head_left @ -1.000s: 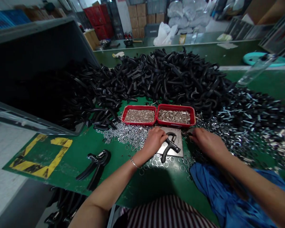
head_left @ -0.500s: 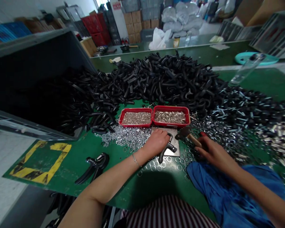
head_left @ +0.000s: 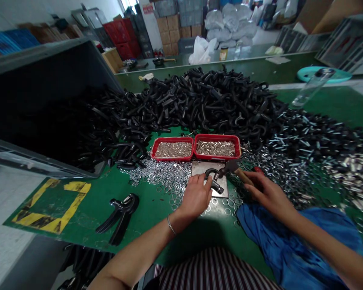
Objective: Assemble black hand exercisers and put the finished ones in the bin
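My left hand (head_left: 196, 195) is closed on a black curved handle-like part (head_left: 217, 187), pressing it on a flat metal plate (head_left: 199, 168). The part has a hooked end and a shiny metal bit. My right hand (head_left: 268, 189) grips a hammer (head_left: 244, 177) by its wooden handle. The dark hammer head is just over the right side of the plate, close to the part's hooked end; contact cannot be made out. Beyond the plate stand two red trays, one with tiny metal pieces (head_left: 173, 150), one with small metal pins (head_left: 216, 149).
A big heap of black curved parts (head_left: 199, 100) lies behind the trays, beside a tipped grey crate (head_left: 93, 72). Loose metal rings (head_left: 157, 175) surround the plate. A two-legged black assembly (head_left: 122, 213) lies left, blue cloth (head_left: 260, 229) right. A clear bottle (head_left: 311, 88) stands farther back.
My left hand has drawn back a little toward me and turned, showing more of the black part's hooked end. The hammer head has moved slightly left, nearer the part.
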Tool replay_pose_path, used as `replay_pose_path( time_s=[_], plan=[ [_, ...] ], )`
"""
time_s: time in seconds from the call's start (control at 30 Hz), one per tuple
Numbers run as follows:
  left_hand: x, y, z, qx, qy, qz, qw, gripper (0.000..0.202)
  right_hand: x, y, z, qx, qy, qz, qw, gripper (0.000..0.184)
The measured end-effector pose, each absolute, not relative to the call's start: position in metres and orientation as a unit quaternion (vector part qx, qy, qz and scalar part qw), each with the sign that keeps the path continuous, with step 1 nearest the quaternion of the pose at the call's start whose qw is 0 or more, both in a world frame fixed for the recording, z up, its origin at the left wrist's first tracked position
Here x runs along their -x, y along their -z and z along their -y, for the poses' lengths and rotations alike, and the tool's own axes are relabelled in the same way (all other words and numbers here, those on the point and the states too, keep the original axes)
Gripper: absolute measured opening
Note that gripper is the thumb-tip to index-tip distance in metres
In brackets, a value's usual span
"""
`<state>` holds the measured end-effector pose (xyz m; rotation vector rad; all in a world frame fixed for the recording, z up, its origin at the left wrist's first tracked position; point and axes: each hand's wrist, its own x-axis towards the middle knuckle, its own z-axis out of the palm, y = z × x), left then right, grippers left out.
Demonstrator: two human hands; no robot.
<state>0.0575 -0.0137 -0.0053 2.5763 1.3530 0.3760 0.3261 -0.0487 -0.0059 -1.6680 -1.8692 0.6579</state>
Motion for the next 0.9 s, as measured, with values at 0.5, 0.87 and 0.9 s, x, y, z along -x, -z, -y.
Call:
replay_pose_path(
  time_s=[0.5,0.87,0.9],
  plan=[
    [-0.047,0.022,0.000,-0.800,-0.202,-0.527,0.203,0.053,-0.362,0.017,0.021,0.763,0.000,0.645,-0.051,0.039],
    [-0.050,0.023,-0.022,-0.821,-0.203,-0.500,0.188,0.033,-0.349,-0.036,0.002,0.715,-0.180,0.621,0.265,0.030],
    [-0.048,0.024,-0.022,-0.819,-0.205,-0.502,0.190,0.034,-0.336,-0.036,-0.001,0.678,-0.262,0.601,0.332,0.030]
  ],
)
